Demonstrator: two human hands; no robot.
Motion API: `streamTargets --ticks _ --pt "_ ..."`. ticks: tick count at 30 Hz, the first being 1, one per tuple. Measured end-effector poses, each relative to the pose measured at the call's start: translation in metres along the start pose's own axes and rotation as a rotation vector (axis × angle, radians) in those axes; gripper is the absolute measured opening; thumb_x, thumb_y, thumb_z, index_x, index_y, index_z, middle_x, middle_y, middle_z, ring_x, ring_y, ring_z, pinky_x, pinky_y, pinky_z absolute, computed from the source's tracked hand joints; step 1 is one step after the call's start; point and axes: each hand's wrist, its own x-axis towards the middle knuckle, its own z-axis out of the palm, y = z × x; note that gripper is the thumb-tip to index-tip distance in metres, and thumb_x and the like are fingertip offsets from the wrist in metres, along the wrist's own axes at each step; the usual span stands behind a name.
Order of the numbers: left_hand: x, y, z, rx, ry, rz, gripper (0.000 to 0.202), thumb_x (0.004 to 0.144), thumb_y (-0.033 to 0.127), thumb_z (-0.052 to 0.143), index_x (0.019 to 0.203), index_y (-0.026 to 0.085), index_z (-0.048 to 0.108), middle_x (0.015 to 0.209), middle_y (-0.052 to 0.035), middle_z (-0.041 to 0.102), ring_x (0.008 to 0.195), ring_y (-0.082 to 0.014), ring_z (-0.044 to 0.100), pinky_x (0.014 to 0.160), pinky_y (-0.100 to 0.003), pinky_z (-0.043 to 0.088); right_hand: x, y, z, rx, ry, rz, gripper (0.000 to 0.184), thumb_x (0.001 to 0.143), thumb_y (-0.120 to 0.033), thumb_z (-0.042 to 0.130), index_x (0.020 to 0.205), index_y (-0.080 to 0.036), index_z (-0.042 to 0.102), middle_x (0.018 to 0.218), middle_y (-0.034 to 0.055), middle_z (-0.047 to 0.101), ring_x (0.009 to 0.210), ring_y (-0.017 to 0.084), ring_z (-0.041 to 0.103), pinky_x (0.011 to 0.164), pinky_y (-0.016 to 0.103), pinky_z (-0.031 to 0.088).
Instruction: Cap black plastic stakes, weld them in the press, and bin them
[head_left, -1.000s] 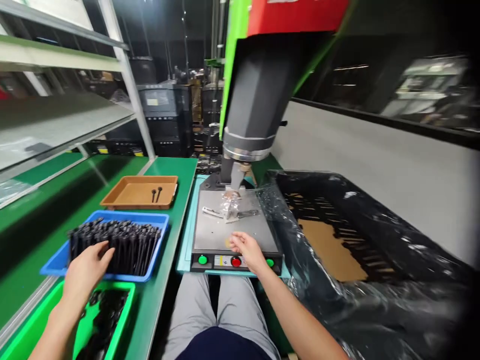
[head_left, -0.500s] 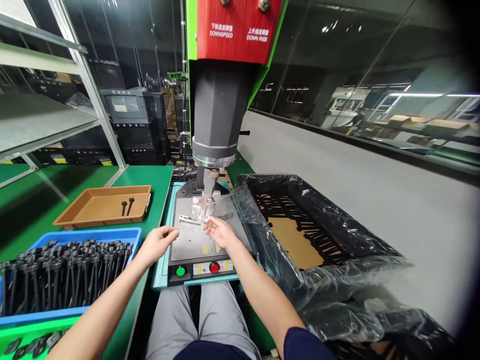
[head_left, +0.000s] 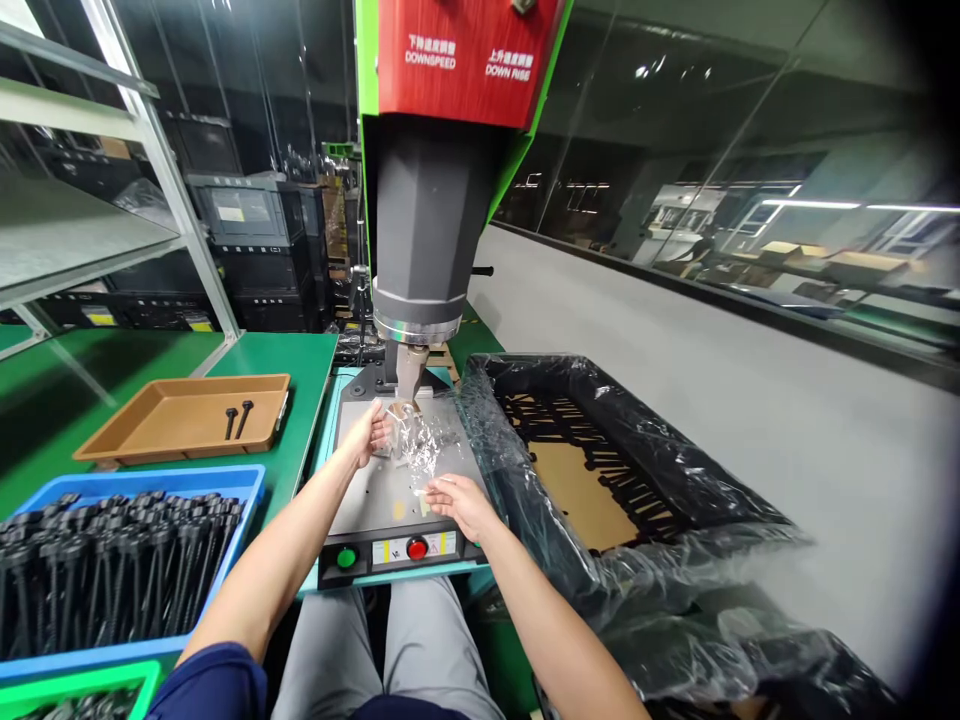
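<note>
While pinching the near end of clear plastic film [head_left: 421,450] between thumb and fingertips of the right hand [head_left: 465,505], curling the fingers of the left hand [head_left: 366,438] at the film's left side; cannot tell whether clamped on it. Holding the film over the metal plate [head_left: 364,512], just below the press horn [head_left: 410,372].

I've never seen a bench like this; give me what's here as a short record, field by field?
Machine: red, green and dark grey, above a metal plate
Under its tip: crumpled clear film
Left hand: at the film's left side; contact unclear
Right hand: fingertips at the film's near end; grip unclear
Front buttons: green, red
Blue tray: many black parts
Brown tray: two similar parts
Bin, right: cardboard, more black parts
</note>
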Motion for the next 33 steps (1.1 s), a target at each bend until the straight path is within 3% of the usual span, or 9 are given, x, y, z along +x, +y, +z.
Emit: streamTargets --ticks 3,6,12,15,18,22,26,31,33 --pt "0.022 0.014 0.005 -0.014 0.017 -0.022 0.046 0.072 0.06 0.064 0.076 0.015 0.06 0.069 -0.0036 0.063 0.057 -0.012 0.059 0.049 -0.02 0.042 0.001 0.002 -0.002 -0.055 -0.038 0.005 0.029 0.067 -0.04 0.077 0.075 -0.014 0.068 0.082 0.0073 0.07 0.072 0.014 0.065 0.063 0.023 0.049" --pt "0.038 0.027 0.01 -0.033 0.033 -0.029 0.035 0.073 0.047 0.07 0.074 0.013 0.06 0.063 -0.0028 0.061 0.048 -0.0098 0.054 0.045 -0.02 0.04 0.001 0.004 -0.007 -0.103 -0.06 0.003 0.032 0.065 -0.042 0.077 0.075 -0.013 0.069 0.083 0.0089 0.071 0.073 0.016 0.065 0.065 0.025 0.049" --pt "0.041 0.036 0.013 -0.184 0.036 0.198 0.01 0.073 0.015 0.069 0.077 0.013 0.06 0.085 -0.0068 0.07 0.062 -0.0093 0.064 0.053 -0.018 0.049 0.008 0.002 -0.021 -0.047 0.042 -0.107 0.037 0.064 -0.047 0.078 0.078 -0.013 0.07 0.086 0.0093 0.07 0.079 0.018 0.065 0.071 0.027 0.05" --pt "0.031 0.025 0.005 -0.283 0.08 0.33 0.008 0.076 0.015 0.066 0.078 0.015 0.058 0.1 -0.0064 0.07 0.071 -0.0093 0.067 0.058 -0.017 0.052 0.014 0.0 -0.024 0.012 0.131 -0.174 0.035 0.064 -0.046 0.078 0.077 -0.014 0.07 0.087 0.0091 0.07 0.081 0.018 0.065 0.071 0.026 0.05" --pt "0.02 0.004 -0.008 -0.357 0.152 0.389 0.006 0.079 0.017 0.063 0.08 0.016 0.057 0.107 -0.0064 0.069 0.075 -0.011 0.069 0.058 -0.017 0.054 0.016 -0.001 -0.025 0.046 0.132 -0.152 0.031 0.065 -0.043 0.078 0.074 -0.015 0.068 0.084 0.0088 0.07 0.079 0.019 0.066 0.07 0.027 0.05" --pt "0.006 -0.021 -0.023 -0.41 0.216 0.394 0.005 0.079 0.016 0.06 0.081 0.016 0.056 0.11 -0.0081 0.068 0.075 -0.0138 0.071 0.054 -0.019 0.054 0.011 -0.004 -0.035 0.043 -0.028 -0.124 0.025 0.063 -0.027 0.079 0.082 -0.016 0.069 0.095 0.0094 0.071 0.09 0.022 0.066 0.077 0.031 0.05" --pt "-0.007 -0.029 -0.03 -0.441 0.227 0.403 0.006 0.077 0.014 0.061 0.08 0.015 0.056 0.106 -0.0095 0.07 0.071 -0.0156 0.071 0.053 -0.021 0.055 0.012 -0.016 -0.053 0.169 -0.182 -0.138 0.049 0.056 -0.012 0.077 0.103 -0.02 0.067 0.12 0.0103 0.064 0.112 0.027 0.059 0.095 0.039 0.044" --pt "-0.026 -0.035 -0.037 -0.427 0.209 0.425 0.013 0.073 0.017 0.068 0.075 0.015 0.055 0.11 -0.0094 0.069 0.076 -0.0188 0.072 0.056 -0.023 0.057 0.024 -0.032 -0.058 0.475 -0.058 -0.181 0.041 0.077 -0.049 0.064 0.106 -0.02 0.063 0.121 0.0128 0.063 0.109 0.03 0.061 0.094 0.048 0.045" --pt "-0.033 -0.038 -0.039 -0.42 0.201 0.422 0.015 0.072 0.018 0.069 0.074 0.015 0.054 0.111 -0.0083 0.069 0.078 -0.0193 0.072 0.056 -0.023 0.057 0.032 -0.038 -0.053 0.489 0.008 -0.146 0.041 0.082 -0.055 0.058 0.102 -0.019 0.062 0.117 0.0135 0.065 0.105 0.029 0.064 0.088 0.047 0.049"
